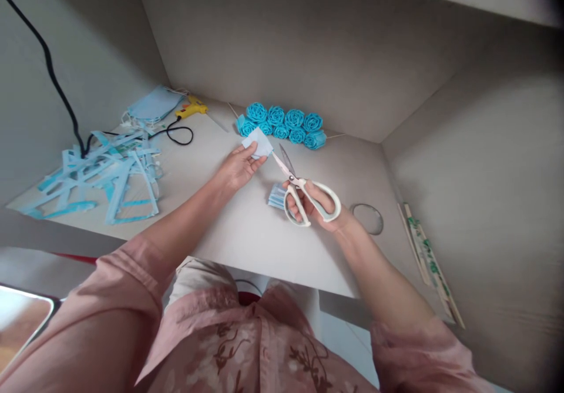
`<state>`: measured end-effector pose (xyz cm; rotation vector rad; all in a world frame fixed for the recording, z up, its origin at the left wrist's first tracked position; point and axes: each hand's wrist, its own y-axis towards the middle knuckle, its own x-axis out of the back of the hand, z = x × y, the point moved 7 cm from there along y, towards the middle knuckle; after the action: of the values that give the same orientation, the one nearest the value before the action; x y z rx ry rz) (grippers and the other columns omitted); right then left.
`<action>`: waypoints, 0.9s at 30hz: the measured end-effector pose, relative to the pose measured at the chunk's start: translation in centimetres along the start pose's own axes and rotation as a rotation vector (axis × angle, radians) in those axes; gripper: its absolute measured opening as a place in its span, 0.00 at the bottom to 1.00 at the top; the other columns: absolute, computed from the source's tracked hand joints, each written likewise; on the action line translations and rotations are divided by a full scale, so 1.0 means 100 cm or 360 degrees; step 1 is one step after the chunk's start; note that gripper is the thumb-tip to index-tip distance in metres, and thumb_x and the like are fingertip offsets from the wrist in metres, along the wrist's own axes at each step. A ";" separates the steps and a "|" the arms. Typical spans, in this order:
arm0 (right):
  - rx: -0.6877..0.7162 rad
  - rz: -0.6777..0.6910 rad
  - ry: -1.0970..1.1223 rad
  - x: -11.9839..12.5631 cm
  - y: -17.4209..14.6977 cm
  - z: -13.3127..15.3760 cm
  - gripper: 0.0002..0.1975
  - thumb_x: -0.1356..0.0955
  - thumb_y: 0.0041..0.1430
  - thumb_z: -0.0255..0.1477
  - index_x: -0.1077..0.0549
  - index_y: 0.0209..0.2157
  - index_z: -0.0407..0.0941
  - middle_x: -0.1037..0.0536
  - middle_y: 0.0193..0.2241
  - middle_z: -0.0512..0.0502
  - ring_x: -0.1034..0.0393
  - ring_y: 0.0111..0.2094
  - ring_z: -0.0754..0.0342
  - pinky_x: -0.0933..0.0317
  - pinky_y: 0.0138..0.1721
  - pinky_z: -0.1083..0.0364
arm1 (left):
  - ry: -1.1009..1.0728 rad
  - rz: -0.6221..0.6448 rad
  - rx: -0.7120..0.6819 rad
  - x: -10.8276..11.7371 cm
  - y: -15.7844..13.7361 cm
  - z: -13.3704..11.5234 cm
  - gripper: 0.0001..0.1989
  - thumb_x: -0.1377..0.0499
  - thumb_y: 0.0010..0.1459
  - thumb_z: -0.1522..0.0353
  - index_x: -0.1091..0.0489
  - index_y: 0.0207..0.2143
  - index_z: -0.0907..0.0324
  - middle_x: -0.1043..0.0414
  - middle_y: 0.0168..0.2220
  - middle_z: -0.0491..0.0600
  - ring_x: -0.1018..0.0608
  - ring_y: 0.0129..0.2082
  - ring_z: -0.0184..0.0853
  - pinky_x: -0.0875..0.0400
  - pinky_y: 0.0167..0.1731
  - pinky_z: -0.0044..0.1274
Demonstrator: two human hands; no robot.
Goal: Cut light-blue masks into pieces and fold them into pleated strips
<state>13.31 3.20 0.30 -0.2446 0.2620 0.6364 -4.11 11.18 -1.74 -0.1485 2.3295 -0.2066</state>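
Note:
Between the thumb and fingers of my left hand [241, 167] is a pale blue square of mask fabric [259, 141], raised above the desk. My right hand [321, 208] grips white-handled scissors [291, 178], with fingers through the loops. Their blades stand apart and point up and left; the lower tip is close to the square's right corner. Just left of the scissor handles, a small stack of folded blue pieces [277, 195] lies on the desk, partly hidden. Behind my hands sit two rows of blue rosette flowers [285, 124] on thin sticks.
Cut blue strips [118, 175] are heaped on the left of the desk [247, 240]. Face masks [155, 104] and a yellow glue gun [192, 107] with a black cord lie at the back left. On the right are a grey ring [367, 218] and thin wrapped sticks [429, 258].

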 end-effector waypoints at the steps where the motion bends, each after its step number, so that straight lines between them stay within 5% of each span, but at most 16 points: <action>1: -0.0003 -0.0008 -0.0011 0.001 0.000 0.000 0.26 0.30 0.54 0.49 0.26 0.45 0.42 0.26 0.27 0.48 0.32 0.25 0.59 0.34 0.21 0.60 | 0.0002 -0.0001 0.0003 0.000 0.000 0.000 0.02 0.40 0.60 0.75 0.28 0.36 0.61 0.22 0.35 0.46 0.20 0.34 0.26 0.23 0.43 0.19; 27: -0.0015 -0.0131 -0.0004 0.002 0.005 0.000 0.27 0.28 0.49 0.51 0.25 0.41 0.43 0.25 0.25 0.49 0.32 0.23 0.58 0.35 0.20 0.59 | 0.0174 0.0206 0.0058 -0.023 -0.023 0.012 0.04 0.40 0.60 0.75 0.26 0.38 0.62 0.22 0.33 0.47 0.21 0.30 0.26 0.24 0.43 0.22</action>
<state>13.15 3.67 0.20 -0.2624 0.2451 0.5564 -1.53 9.22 -0.55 0.0324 2.4322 -0.1968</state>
